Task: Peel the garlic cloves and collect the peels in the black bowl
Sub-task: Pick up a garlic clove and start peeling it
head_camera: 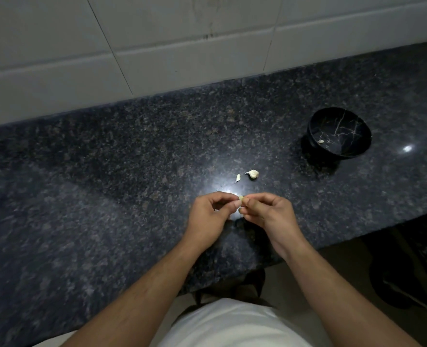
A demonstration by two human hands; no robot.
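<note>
Over the dark speckled granite counter (107, 171), the left hand (208, 217) and the right hand (270, 216) meet near the front edge, fingertips together around a small pale garlic clove (240, 198) held above the stone. The left hand's fingers are curled, its thumb and forefinger pinching the clove from the left side; the right hand's fingers are likewise curled, its thumb and forefinger pinching the same clove from the right, so that only a sliver of the clove shows between the two hands. Just beyond the hands, on the counter in a bright patch of reflected light, lies a whole unpeeled garlic clove with a papery white skin (253, 174), and just to its left, apart from it, a thin pale sliver (237, 178); whether that sliver is peel or a small clove cannot be told. Well off to the right and farther back stands the round black bowl with pale marble-like veins (357, 151), upright on the counter, with one small pale scrap of peel (321, 141) lying inside near its left wall. Behind the counter rises a wall of large white tiles (182, 46).
</note>
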